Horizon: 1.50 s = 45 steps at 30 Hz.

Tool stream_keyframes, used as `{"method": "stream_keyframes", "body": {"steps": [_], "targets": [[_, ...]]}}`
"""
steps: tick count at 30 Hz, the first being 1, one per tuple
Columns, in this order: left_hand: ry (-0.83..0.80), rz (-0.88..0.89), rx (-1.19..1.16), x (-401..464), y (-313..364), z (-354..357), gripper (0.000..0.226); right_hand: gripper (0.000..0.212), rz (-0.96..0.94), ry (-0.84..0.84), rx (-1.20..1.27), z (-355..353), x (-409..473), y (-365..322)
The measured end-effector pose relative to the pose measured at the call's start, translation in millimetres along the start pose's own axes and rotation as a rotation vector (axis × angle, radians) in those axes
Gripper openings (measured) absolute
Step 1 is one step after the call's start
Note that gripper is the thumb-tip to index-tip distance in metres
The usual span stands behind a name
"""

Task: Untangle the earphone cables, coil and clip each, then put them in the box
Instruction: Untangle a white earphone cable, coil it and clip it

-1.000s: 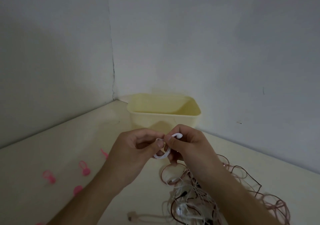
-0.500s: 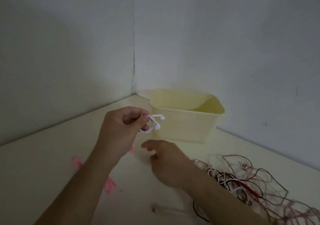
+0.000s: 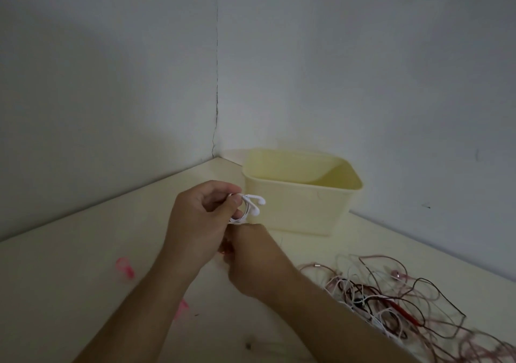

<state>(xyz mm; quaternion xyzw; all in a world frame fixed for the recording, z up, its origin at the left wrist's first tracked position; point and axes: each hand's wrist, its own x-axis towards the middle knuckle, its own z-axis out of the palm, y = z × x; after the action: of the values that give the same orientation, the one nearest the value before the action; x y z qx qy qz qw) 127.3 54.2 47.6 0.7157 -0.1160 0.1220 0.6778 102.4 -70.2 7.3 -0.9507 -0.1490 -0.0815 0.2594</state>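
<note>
Corner of a cream table (image 3: 83, 256) where two grey walls meet at a cracked seam (image 3: 216, 97); the table's far edges run along both walls. A pale yellow box (image 3: 301, 209), open at the top, stands in the far corner, close to the right wall. Bare tabletop lies to the left and near left, broken only by pink cable clips (image 3: 124, 267); another blurred pink clip (image 3: 181, 308) lies nearer.

The left hand (image 3: 201, 223) pinches a coiled white earphone (image 3: 248, 207) between thumb and curled fingers, raised just in front of the box's near left corner; its two earbuds stick out to the right. The right hand (image 3: 251, 262), fingers curled, is directly below the coil with something pink at its fingertips; exactly what it holds cannot be told.

Half a second ago the right hand lay flat and open, lower over the table; it has since risen to meet the left hand. The left hand's pinch on the coil is unchanged.

A tangle of pink, black, red and white cables (image 3: 391, 301) covers the near right tabletop.
</note>
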Motion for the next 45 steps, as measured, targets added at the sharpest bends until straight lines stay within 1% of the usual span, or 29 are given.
{"method": "stream_keyframes", "body": {"steps": [3,6,9,11,16,19,23,26,30,32,37,39,43,45], "targets": [[0.049,-0.014,-0.001,-4.6,2.8,1.5,0.018,0.028,0.166,0.025,0.245,-38.4,-23.3,4.3],[0.048,-0.010,0.002,-9.4,1.6,7.5,0.019,0.031,0.254,0.061,0.460,-73.6,-46.5,14.1],[-0.009,0.004,-0.002,-15.9,-1.7,18.8,0.020,0.021,0.308,0.163,0.597,-95.6,-64.1,19.4],[-0.051,0.007,0.006,-21.3,-3.1,25.7,0.023,0.018,0.332,0.229,0.638,-100.2,-68.7,20.9],[-0.136,0.014,0.026,-33.6,-5.8,41.7,0.029,0.025,0.287,0.350,0.628,-97.4,-68.5,25.7],[-0.179,0.043,0.063,-39.5,-6.5,47.9,0.031,0.028,0.283,0.360,0.615,-94.4,-68.6,25.5],[-0.189,0.042,0.058,-40.7,-6.6,48.7,0.030,0.030,0.296,0.378,0.582,-94.0,-70.4,26.7],[-0.200,0.041,0.075,-41.6,-6.1,48.9,0.033,0.033,0.261,0.379,0.542,-94.8,-71.0,26.2],[-0.203,0.030,0.049,-42.4,-4.9,49.4,0.038,0.043,0.196,0.355,0.482,-95.2,-71.2,21.4],[-0.209,0.034,0.032,-42.7,-3.4,49.2,0.039,0.039,0.194,0.378,0.495,-95.1,-71.3,19.4],[-0.230,0.043,0.004,-44.1,-1.5,48.4,0.039,0.015,0.268,0.442,0.568,-94.4,-71.1,18.3],[-0.239,0.040,0.004,-45.0,-1.1,48.5,0.039,0.016,0.273,0.460,0.541,-94.8,-71.5,17.9],[-0.250,0.013,-0.030,-45.0,-1.6,49.2,0.034,0.020,0.219,0.484,0.373,-93.7,-72.0,17.9],[-0.269,0.005,-0.047,-44.7,-2.0,49.3,0.032,0.021,0.179,0.466,0.295,-91.7,-71.5,19.5]]}}
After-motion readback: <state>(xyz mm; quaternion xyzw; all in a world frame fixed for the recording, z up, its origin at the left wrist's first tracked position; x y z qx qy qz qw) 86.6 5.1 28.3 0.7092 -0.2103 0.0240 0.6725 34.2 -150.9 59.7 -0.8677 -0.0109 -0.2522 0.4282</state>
